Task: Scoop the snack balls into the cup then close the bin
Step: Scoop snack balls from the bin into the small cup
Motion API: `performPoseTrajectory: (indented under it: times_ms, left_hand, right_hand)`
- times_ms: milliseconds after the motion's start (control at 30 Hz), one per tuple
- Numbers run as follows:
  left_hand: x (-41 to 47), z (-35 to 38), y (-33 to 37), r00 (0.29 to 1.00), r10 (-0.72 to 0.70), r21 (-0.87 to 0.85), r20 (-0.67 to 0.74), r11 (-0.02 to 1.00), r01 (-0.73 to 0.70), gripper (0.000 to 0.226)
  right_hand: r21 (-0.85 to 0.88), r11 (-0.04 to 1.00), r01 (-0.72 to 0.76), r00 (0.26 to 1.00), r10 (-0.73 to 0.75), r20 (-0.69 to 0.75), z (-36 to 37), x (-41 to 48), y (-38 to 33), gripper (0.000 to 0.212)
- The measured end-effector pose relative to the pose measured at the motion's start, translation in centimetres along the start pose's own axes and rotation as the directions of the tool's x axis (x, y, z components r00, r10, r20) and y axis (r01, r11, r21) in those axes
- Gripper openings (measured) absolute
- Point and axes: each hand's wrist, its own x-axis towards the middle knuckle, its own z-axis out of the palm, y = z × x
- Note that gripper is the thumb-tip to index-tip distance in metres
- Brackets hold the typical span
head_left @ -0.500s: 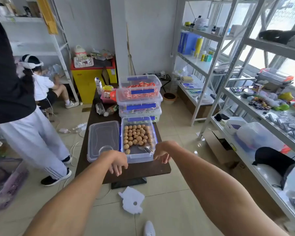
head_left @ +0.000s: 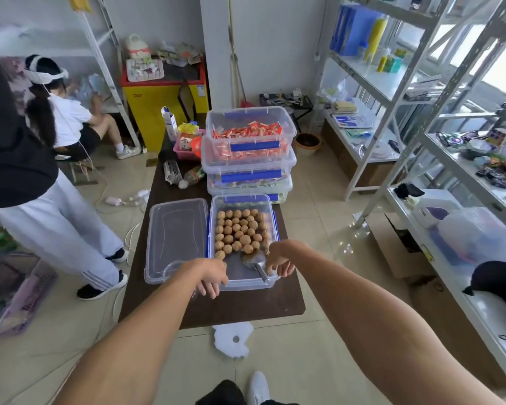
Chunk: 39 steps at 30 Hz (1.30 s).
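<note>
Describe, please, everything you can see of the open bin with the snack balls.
The bin is a clear plastic box with blue side latches, standing lidless on the dark table. Brown snack balls fill its far part; a metal scoop lies in the bare near end. Its lid lies alongside on the left. The left hand and right hand are at its near rim.

no text could be read anywhere. the yellow cabinet (head_left: 164, 112) carried a small dark mark, and the white carton (head_left: 169, 123) on the table (head_left: 216, 308) showed blue print, both too blurred to make out.
</note>
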Motion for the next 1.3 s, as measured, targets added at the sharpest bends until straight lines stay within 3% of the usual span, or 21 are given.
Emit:
performPoseTrajectory:
  times_ms: [133, 233, 333, 400, 500, 567, 633, 767, 833, 933, 1133, 1200, 1300]
  left_hand:
    - [1.8, -1.0, -0.5, 0.999, -0.021, -0.026, 0.024, 0.999, 0.022, 0.035]
    - [2.8, -1.0, -0.9, 1.0, 0.002, -0.055, 0.018, 0.998, -0.001, 0.029]
    - [3.6, -0.8, -1.6, 0.999, -0.013, -0.078, 0.05, 0.997, 0.017, 0.031]
    - [4.0, -0.8, -2.2, 0.997, -0.018, -0.072, 0.07, 0.997, 0.023, 0.032]
    - [4.4, -0.4, -3.0, 0.997, -0.009, -0.07, 0.081, 0.997, 0.014, 0.031]
    - [4.8, 0.0, -3.3, 0.996, 0.002, -0.078, 0.09, 0.997, 0.005, 0.027]
    - [5.3, 0.3, -3.6, 0.994, -0.002, -0.097, 0.114, 0.995, 0.013, 0.02]
    - [6.1, 0.6, -3.5, 0.988, -0.006, -0.172, 0.151, 0.985, 0.033, 0.03]
    - [6.1, 0.8, -3.4, 0.986, -0.006, -0.181, 0.167, 0.983, 0.037, 0.034]
    - [6.2, 1.0, -3.5, 0.985, -0.008, -0.172, 0.171, 0.984, 0.038, 0.034]
    - [6.4, 0.1, -3.7, 0.989, 0.002, -0.163, 0.15, 0.986, 0.023, 0.027]
    - [6.5, -0.3, -3.7, 0.989, 0.005, -0.162, 0.149, 0.987, 0.02, 0.02]
    - [6.9, -0.4, -3.7, 0.987, 0.001, -0.151, 0.159, 0.988, 0.023, 0.017]
  right_hand:
    - [0.048, 0.999, -0.011, 1.0, 0.01, 0.02, 0.8, 2.4, -0.8, 0.023]
    - [0.146, 0.989, -0.012, 0.997, 0.022, -0.07, 2.3, 4.0, -1.1, 0.013]
    - [0.196, 0.981, 0.011, 0.985, 0.023, -0.172, 2.9, 4.8, -1.5, 0.022]
    - [0.265, 0.964, 0.005, 0.988, 0.037, -0.152, 3.2, 5.3, -1.9, 0.032]
    - [0.343, 0.939, 0.008, 0.984, 0.054, -0.168, 3.8, 6.0, -2.3, 0.026]
    - [0.451, 0.892, 0.01, 0.983, 0.073, -0.167, 4.1, 6.7, -2.5, 0.015]
    - [0.631, 0.775, -0.02, 0.98, 0.14, -0.14, 4.2, 8.1, -2.3, 0.012]
    - [0.754, 0.639, -0.152, 0.981, 0.191, 0.036, 3.4, 10.1, -1.9, 0.014]
    - [0.772, 0.608, -0.184, 0.979, 0.185, 0.087, 2.7, 9.0, -2.5, 0.016]
    - [0.685, 0.7, -0.202, 0.979, 0.139, 0.148, 2.4, 8.7, -2.5, 0.013]
    - [0.52, 0.834, -0.182, 0.983, 0.141, 0.118, 3.0, 9.8, -3.5, 0.023]
    - [0.506, 0.84, -0.197, 0.98, 0.153, 0.128, 3.2, 10.1, -3.7, 0.032]
    - [0.625, 0.739, -0.252, 0.966, 0.156, 0.206, 3.4, 11.2, -3.4, 0.016]
